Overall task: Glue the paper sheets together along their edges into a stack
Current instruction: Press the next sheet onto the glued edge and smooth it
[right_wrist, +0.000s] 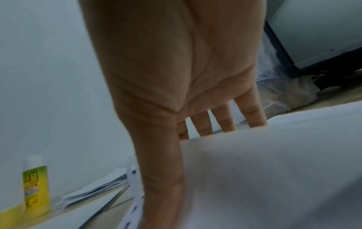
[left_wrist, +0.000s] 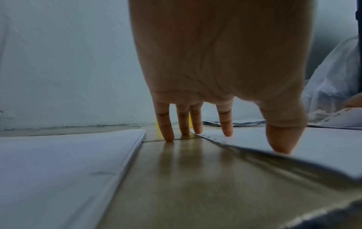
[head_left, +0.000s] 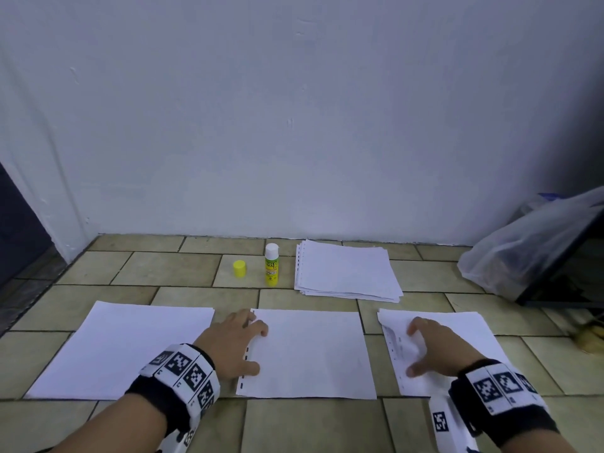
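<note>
Glue stick (head_left: 271, 265) label: printed, too small and blurred to read.
Wristbands (head_left: 185, 372): black-and-white square code patterns, no legible text.

My left hand (head_left: 232, 344) is low in the middle, fingers (left_wrist: 167, 130) spread, tips pressing down. My right hand (head_left: 431, 349) is lower right, fingers spread wide too.
</note>
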`<state>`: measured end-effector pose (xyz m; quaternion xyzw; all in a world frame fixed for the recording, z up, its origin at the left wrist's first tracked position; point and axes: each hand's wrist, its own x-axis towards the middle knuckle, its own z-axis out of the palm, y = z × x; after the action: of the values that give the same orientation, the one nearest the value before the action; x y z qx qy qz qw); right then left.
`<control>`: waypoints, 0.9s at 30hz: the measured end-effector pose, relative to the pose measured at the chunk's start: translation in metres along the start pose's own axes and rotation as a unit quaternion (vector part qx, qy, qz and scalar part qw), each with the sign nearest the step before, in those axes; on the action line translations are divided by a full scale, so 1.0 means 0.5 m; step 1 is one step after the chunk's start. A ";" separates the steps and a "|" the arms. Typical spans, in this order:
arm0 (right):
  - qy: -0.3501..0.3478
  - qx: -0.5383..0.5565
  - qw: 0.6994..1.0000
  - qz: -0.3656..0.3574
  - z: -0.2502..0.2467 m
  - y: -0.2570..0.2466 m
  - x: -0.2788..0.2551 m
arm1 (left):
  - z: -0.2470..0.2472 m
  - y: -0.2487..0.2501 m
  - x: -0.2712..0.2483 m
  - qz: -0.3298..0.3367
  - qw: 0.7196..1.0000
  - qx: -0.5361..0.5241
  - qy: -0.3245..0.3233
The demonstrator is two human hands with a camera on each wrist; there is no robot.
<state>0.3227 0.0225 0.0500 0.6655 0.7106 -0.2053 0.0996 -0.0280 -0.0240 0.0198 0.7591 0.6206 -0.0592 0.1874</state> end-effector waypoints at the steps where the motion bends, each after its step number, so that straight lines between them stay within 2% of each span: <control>1: 0.002 -0.007 1.000 0.006 -0.004 0.000 -0.002 | 0.000 -0.001 -0.001 0.002 1.000 0.002 -0.003; 5: 0.068 -0.064 0.996 0.003 -0.027 -0.006 -0.013 | 0.003 -0.004 -0.004 0.010 1.000 0.022 -0.007; 9: 0.134 0.011 0.991 0.019 -0.053 -0.029 -0.022 | 0.005 -0.006 -0.004 0.013 1.000 0.025 -0.011; 11: 0.146 0.024 0.989 0.000 -0.060 -0.066 -0.033 | 0.006 -0.004 -0.004 0.013 0.999 0.031 -0.011; 14: 0.158 0.020 0.985 -0.071 -0.055 -0.162 -0.059 | 0.010 -0.001 -0.008 0.012 0.999 0.038 -0.009; 16: 0.139 0.009 0.982 -0.127 -0.034 -0.235 -0.064 | 0.010 0.003 -0.012 0.009 0.999 0.037 -0.006; 19: 0.071 0.009 0.982 -0.176 0.017 -0.324 -0.048 | 0.012 0.009 -0.014 -0.006 0.999 0.042 0.007; 24: -0.007 0.023 0.984 -0.176 0.083 -0.375 -0.003 | 0.014 0.008 -0.012 -0.011 0.999 0.030 0.014; 27: -0.014 0.023 0.984 -0.174 0.096 -0.370 0.006 | 0.010 0.002 -0.010 -0.006 1.000 0.006 0.003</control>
<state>0.1334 -0.0005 0.0353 0.5308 0.8094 -0.2448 0.0568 -0.0276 -0.0307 0.0170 0.7568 0.6254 -0.0615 0.1802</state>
